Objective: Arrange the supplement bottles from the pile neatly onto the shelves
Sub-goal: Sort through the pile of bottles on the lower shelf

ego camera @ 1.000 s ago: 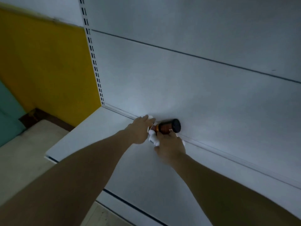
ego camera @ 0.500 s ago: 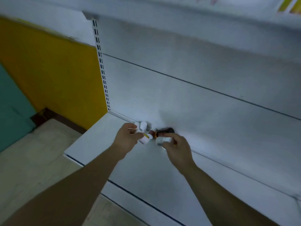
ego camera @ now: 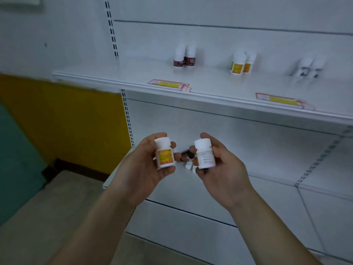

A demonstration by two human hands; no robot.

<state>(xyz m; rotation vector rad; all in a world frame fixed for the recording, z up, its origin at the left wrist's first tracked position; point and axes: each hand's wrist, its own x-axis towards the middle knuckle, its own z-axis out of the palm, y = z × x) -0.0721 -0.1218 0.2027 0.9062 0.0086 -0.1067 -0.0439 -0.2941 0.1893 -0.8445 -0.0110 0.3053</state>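
Left hand [ego camera: 147,165] clasped round an upright orange-label bottle [ego camera: 164,155] with a white cap. Right hand [ego camera: 221,169] clasped round a white-label bottle [ego camera: 205,153], also white-capped and leaning slightly. The two bottles are near each other but apart, raised in front of the lower shelf [ego camera: 191,190]. Seen through the gap between them, the pile [ego camera: 189,159] lies on that shelf. From twelve to two o'clock of the hands, the upper shelf [ego camera: 133,77] carries a red-label pair [ego camera: 184,58], an orange-label cluster [ego camera: 241,63] and a blurred group [ego camera: 307,68], all upright.
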